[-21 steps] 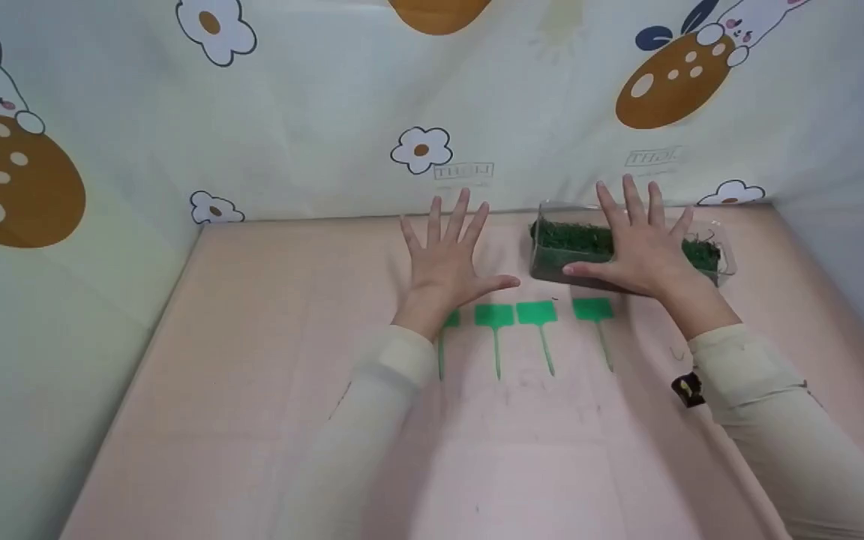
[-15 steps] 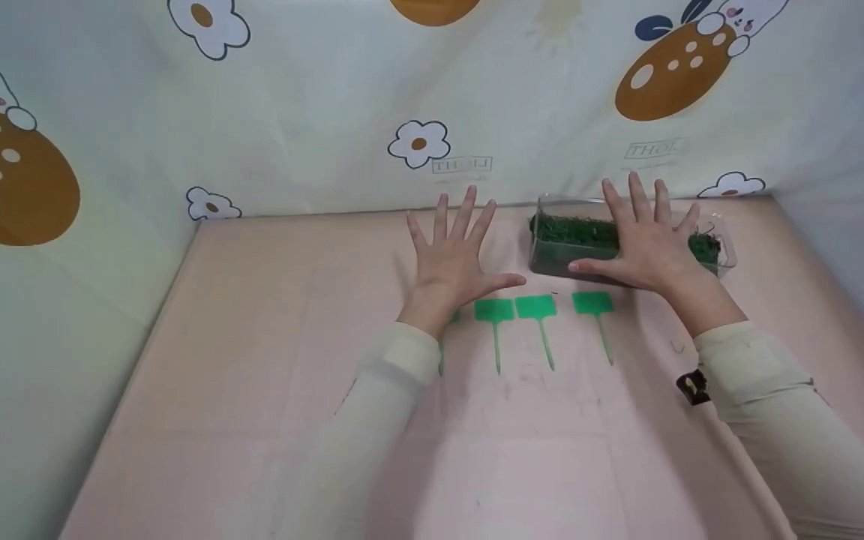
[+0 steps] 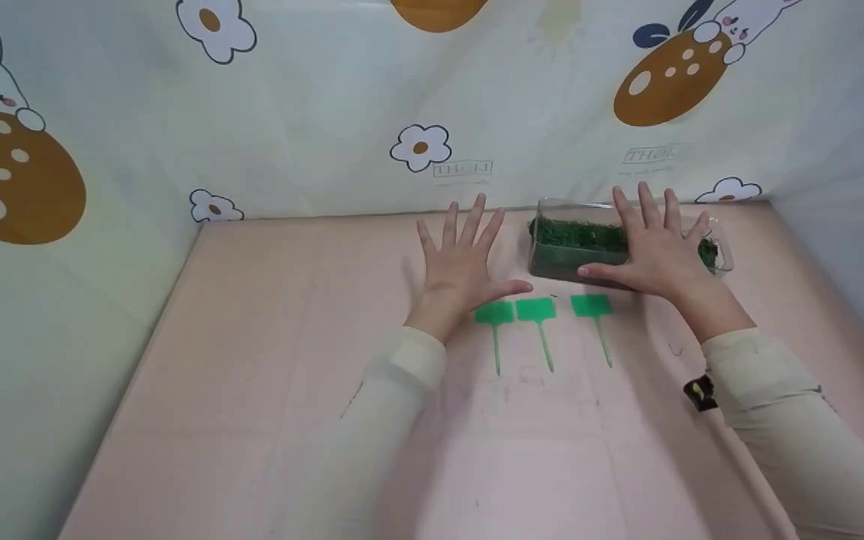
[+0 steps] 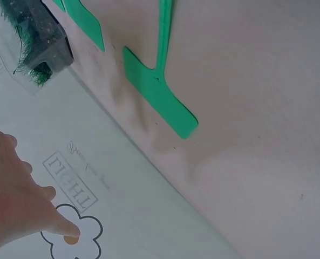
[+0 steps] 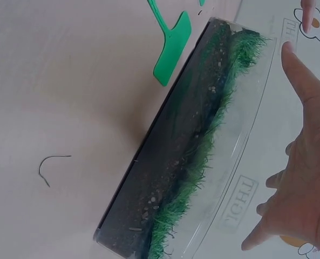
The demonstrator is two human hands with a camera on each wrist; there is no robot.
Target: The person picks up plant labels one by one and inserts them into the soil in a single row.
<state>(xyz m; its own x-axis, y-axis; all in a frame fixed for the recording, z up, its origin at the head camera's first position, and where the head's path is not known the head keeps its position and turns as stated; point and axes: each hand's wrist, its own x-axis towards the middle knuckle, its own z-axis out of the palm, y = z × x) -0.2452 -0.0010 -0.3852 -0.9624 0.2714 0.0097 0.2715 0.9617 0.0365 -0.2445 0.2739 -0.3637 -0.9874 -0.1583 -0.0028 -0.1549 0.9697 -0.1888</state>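
Grass (image 3: pixel 582 235) stands above dark soil in a clear box (image 3: pixel 563 262) at the far edge of the worktop (image 3: pixel 252 375), close to the patterned backdrop (image 3: pixel 312 120). The right hand (image 3: pixel 661 259) is near it, the left hand (image 3: pixel 454 281) near green T-shaped markers (image 3: pixel 535 309) lying before the box; both have fingers spread wide, gripping nothing. Pale sleeves (image 3: pixel 784 405) cover the forearms.

On the pale pink table (image 3: pixel 214 390), a clear rectangular plastic box (image 3: pixel 559 262) of green grass (image 3: pixel 582 235) stands near the back right corner; flat green T-shaped tags (image 3: pixel 535 309) and one thin dark curved strand (image 5: pixel 40 169) lie before it.
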